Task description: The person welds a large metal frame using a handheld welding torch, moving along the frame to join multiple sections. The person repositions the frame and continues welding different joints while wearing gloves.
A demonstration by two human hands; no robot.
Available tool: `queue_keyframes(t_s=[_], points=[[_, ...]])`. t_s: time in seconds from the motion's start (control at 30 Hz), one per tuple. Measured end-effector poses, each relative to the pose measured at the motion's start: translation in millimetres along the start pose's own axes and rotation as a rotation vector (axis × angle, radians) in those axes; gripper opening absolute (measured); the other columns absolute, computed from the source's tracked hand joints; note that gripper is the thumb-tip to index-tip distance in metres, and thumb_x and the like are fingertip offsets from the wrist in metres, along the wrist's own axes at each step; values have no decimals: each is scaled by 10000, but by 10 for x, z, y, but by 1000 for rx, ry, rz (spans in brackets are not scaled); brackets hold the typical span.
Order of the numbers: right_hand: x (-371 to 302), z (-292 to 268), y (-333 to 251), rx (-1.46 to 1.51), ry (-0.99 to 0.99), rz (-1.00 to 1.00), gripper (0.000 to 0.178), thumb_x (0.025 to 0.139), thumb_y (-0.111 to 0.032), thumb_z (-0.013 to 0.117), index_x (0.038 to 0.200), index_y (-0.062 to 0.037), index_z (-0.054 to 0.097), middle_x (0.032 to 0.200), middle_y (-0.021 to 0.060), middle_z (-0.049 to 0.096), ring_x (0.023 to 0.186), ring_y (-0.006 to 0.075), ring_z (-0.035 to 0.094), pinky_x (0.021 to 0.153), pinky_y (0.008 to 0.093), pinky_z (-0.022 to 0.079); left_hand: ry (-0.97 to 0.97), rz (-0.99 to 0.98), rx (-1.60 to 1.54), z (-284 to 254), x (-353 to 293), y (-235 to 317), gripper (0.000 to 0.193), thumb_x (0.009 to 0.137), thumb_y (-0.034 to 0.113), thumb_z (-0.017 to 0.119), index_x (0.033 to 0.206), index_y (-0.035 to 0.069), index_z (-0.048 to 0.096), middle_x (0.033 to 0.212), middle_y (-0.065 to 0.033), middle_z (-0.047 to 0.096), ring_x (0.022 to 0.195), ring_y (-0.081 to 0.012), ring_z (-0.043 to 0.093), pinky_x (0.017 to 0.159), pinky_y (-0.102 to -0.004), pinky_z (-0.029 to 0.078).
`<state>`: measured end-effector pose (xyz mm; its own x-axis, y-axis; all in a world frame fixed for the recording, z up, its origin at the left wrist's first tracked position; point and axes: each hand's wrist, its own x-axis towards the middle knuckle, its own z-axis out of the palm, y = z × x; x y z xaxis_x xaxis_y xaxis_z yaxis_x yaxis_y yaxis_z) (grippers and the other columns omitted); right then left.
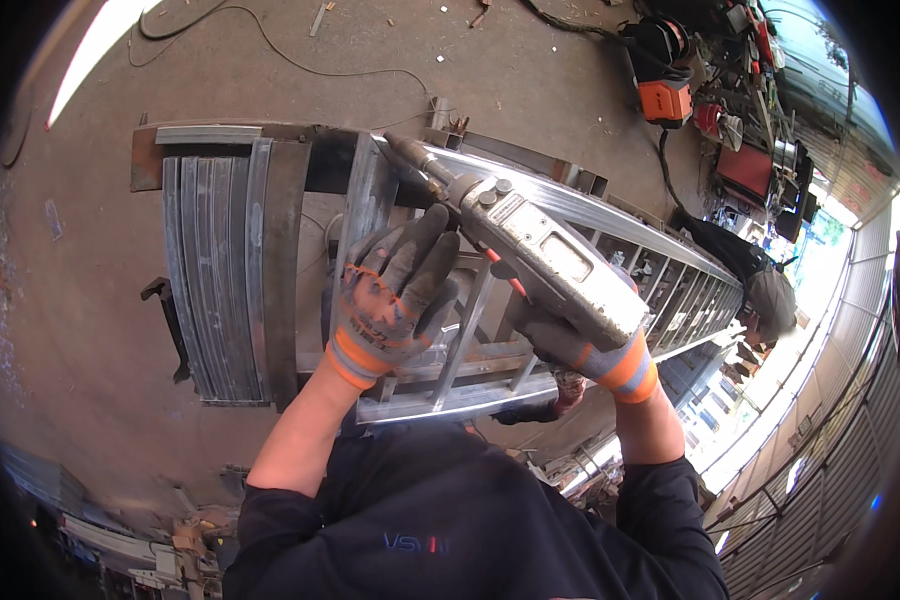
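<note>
My right hand (592, 352), in a grey and orange work glove, grips a bulky white welding gun (550, 262) from below. The gun's narrow metal nozzle (410, 150) points up and left, over the corner of a ladder-like metal frame (570, 205). My left hand (390, 290), in a matching worn glove, lies beside the front of the gun with its fingers stretched out and nothing in them. Below that hand is the frame's upright end bar (365, 200). The contact between nozzle and frame cannot be made out.
Several metal profiles (210, 280) lie side by side left of the frame, with a hammer (167, 325) next to them. Across the frame at the right is a co-worker in a cap (770, 305). A cable (320, 72) crosses the floor; an orange machine (663, 102) stands beyond.
</note>
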<state>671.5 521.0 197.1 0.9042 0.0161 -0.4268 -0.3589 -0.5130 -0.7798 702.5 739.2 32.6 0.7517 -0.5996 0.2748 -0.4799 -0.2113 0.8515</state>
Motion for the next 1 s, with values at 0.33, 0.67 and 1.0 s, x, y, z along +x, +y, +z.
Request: queue_keyframes(t_s=[0.33, 0.67, 1.0], points=[[32, 6, -57, 131, -21, 190, 483, 821, -22, 756, 1300, -3, 695, 1125, 78, 767, 956, 156, 696, 874, 317, 567, 23, -20, -19, 17, 7, 0, 593, 874, 191, 709, 1458, 126, 630, 1528, -112, 588, 1283, -311, 640, 1066, -475, 490], [4, -30, 71, 138, -59, 176, 462, 816, -58, 799, 1266, -17, 704, 1096, 86, 743, 946, 174, 705, 857, 319, 557, 11, -9, -51, -18, 60, 2, 585, 846, 158, 731, 1423, 112, 650, 1508, -127, 602, 1294, -322, 640, 1048, -473, 515], [4, -57, -4, 83, 1, 156, 512, 786, -88, 792, 1283, 0, 712, 1116, 92, 750, 985, 205, 706, 927, 358, 559, 10, -14, -39, -15, 47, 8, 565, 838, 166, 728, 1397, 106, 666, 1494, -125, 610, 1274, -324, 647, 1056, -480, 510]])
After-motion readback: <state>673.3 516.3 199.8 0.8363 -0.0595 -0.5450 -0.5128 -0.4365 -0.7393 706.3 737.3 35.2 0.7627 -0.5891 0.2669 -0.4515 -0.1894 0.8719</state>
